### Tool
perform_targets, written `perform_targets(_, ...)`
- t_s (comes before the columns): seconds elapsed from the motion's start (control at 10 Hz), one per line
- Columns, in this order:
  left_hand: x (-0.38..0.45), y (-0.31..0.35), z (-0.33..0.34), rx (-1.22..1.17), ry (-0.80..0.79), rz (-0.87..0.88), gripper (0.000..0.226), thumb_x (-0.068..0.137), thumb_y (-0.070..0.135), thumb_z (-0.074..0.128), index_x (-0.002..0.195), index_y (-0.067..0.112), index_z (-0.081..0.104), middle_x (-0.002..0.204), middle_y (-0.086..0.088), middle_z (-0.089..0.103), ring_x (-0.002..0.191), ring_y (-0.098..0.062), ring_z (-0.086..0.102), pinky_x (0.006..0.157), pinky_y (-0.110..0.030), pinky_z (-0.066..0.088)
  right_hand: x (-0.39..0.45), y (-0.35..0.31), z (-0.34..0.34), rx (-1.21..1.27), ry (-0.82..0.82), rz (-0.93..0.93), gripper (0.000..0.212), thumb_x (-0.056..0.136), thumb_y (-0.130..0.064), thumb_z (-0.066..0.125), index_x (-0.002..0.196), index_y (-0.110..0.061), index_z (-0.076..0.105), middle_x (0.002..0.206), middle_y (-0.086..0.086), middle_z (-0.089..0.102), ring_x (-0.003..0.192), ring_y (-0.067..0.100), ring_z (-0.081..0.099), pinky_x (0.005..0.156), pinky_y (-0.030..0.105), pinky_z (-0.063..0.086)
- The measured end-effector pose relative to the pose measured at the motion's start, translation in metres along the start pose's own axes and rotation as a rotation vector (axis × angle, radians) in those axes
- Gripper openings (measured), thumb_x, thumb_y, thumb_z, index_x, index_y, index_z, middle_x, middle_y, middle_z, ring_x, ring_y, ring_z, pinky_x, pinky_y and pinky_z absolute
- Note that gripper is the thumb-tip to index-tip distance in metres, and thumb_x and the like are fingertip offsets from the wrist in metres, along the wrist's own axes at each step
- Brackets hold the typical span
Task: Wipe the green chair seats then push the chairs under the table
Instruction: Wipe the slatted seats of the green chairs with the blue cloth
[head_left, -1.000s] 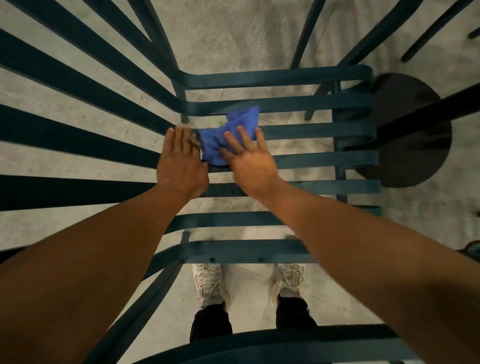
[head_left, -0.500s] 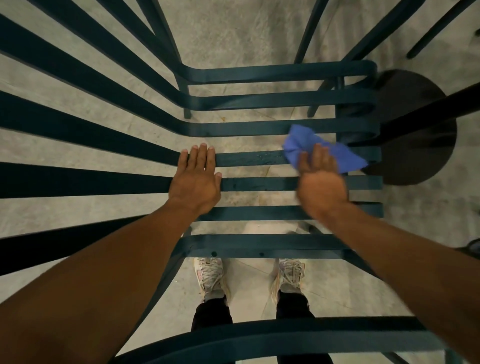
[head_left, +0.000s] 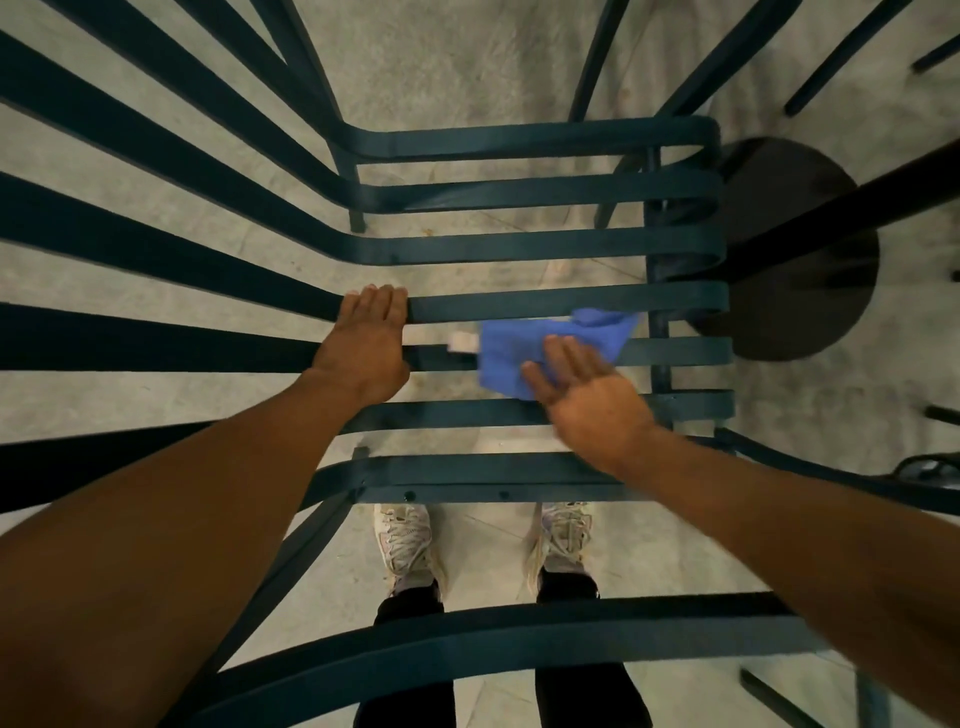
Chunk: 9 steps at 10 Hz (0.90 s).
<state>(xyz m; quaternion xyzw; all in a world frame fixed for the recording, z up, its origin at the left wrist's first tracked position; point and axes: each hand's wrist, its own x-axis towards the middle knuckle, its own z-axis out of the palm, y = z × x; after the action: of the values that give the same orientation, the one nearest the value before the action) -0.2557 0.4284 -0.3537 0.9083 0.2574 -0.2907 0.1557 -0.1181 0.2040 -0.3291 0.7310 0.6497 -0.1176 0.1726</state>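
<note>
I look straight down on a dark green slatted chair seat (head_left: 524, 249); its slats bend up into the back at the left. My left hand (head_left: 366, 343) lies flat, fingers together, on the slats where seat meets back. My right hand (head_left: 587, 395) presses a blue cloth (head_left: 524, 345) onto the middle slats at the seat's right half. The cloth spreads past my fingertips toward the right edge, and a small white tag shows at its left side.
A round black table base (head_left: 795, 249) sits on the concrete floor just right of the seat. My two shoes (head_left: 408, 545) stand under the near edge. A curved green armrest bar (head_left: 467, 639) crosses below. More chair legs show at top right.
My right hand has swept the blue cloth from the left of the seat to its right side, then slightly back toward the middle. My left hand slid a little toward me and stays flat.
</note>
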Motion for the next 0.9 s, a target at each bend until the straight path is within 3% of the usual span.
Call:
perform_targets(0.1, -0.001, -0.001, 0.001, 0.014, -0.011, 0.014, 0.082, 0.091, 0.02, 0.053, 0.151, 0.007, -0.002, 0.16, -0.014, 0.0, 0.147, -0.031, -0.003, 0.119, -0.041, -0.003, -0.045, 0.044, 0.006, 0.048, -0.198, 0.213, 0.06, 0.086, -0.013, 0.063, 0.14, 0.001, 0.04, 0.136, 0.037, 0.042, 0.116, 0.051, 0.052, 0.091, 0.054, 0.047)
perform_targets(0.2, 0.0, -0.001, 0.001, 0.017, -0.004, 0.025, 0.081, 0.092, 0.02, 0.052, 0.151, 0.005, -0.001, 0.16, -0.015, 0.001, 0.147, -0.032, -0.002, 0.119, -0.042, -0.003, -0.08, 0.06, 0.005, 0.122, -0.4, 0.507, 0.056, 0.087, -0.016, 0.052, 0.14, -0.01, 0.036, 0.124, 0.024, 0.049, 0.092, 0.04, 0.061, 0.067, 0.044, 0.049)
perform_targets(0.3, 0.0, 0.0, 0.002, 0.019, -0.005, 0.019, 0.082, 0.091, 0.021, 0.053, 0.151, 0.005, -0.001, 0.16, -0.015, 0.001, 0.147, -0.032, -0.002, 0.119, -0.042, -0.003, -0.085, 0.044, -0.002, 0.168, -0.446, 0.566, 0.045, 0.087, -0.017, 0.05, 0.13, -0.008, 0.042, 0.106, 0.02, 0.055, 0.07, 0.029, 0.05, 0.057, 0.036, 0.04)
perform_targets(0.4, 0.002, -0.001, 0.003, 0.01, -0.012, 0.015, 0.082, 0.092, 0.022, 0.052, 0.151, 0.006, -0.002, 0.16, -0.014, 0.0, 0.147, -0.032, -0.003, 0.119, -0.042, -0.004, -0.032, -0.012, -0.022, 0.316, -0.454, 0.376, 0.028, 0.088, -0.017, 0.05, 0.115, -0.01, 0.054, 0.106, 0.02, 0.055, 0.074, 0.029, 0.049, 0.059, 0.036, 0.036)
perform_targets(0.5, 0.004, -0.001, 0.001, 0.008, -0.034, 0.004, 0.084, 0.091, 0.023, 0.053, 0.151, 0.007, -0.003, 0.16, -0.015, -0.001, 0.147, -0.031, -0.003, 0.117, -0.04, -0.004, 0.02, -0.099, -0.041, 0.414, -0.367, -0.035, 0.018, 0.09, -0.016, 0.051, 0.102, -0.013, 0.065, 0.108, 0.019, 0.059, 0.095, 0.036, 0.055, 0.066, 0.039, 0.035)
perform_targets(0.6, 0.008, -0.002, 0.0, 0.019, -0.025, 0.01, 0.082, 0.089, 0.019, 0.053, 0.151, 0.005, 0.002, 0.159, -0.016, 0.006, 0.146, -0.032, 0.003, 0.117, -0.04, -0.002, 0.062, -0.159, -0.044, 0.487, -0.234, -0.124, 0.024, 0.093, -0.015, 0.047, 0.107, -0.005, 0.064, 0.112, 0.023, 0.057, 0.105, 0.041, 0.051, 0.076, 0.044, 0.038)
perform_targets(0.7, 0.007, -0.002, 0.0, 0.042, -0.031, 0.016, 0.084, 0.088, 0.02, 0.055, 0.151, 0.005, 0.002, 0.159, -0.016, 0.006, 0.146, -0.032, 0.004, 0.117, -0.04, -0.001, 0.048, -0.14, -0.043, 0.356, -0.201, -0.207, 0.034, 0.096, -0.02, 0.044, 0.122, -0.003, 0.057, 0.129, 0.023, 0.05, 0.116, 0.038, 0.047, 0.089, 0.045, 0.041)
perform_targets(0.8, 0.002, 0.001, 0.002, 0.08, -0.022, -0.007, 0.089, 0.087, 0.023, 0.057, 0.151, 0.005, -0.002, 0.159, -0.017, 0.002, 0.146, -0.033, 0.001, 0.118, -0.041, -0.002, 0.0, -0.075, -0.019, 0.088, -0.158, -0.217, 0.038, 0.095, -0.018, 0.04, 0.13, -0.008, 0.052, 0.141, 0.02, 0.041, 0.123, 0.032, 0.045, 0.088, 0.039, 0.046)
perform_targets(0.9, -0.006, 0.013, 0.002, 0.097, -0.039, -0.05, 0.094, 0.087, 0.027, 0.059, 0.151, 0.007, -0.006, 0.159, -0.016, -0.005, 0.146, -0.034, -0.004, 0.119, -0.044, 0.001, -0.052, -0.007, 0.002, 0.199, -0.254, -0.103, 0.047, 0.094, -0.011, 0.044, 0.14, -0.005, 0.037, 0.15, 0.023, 0.024, 0.126, 0.036, 0.041, 0.094, 0.044, 0.045)
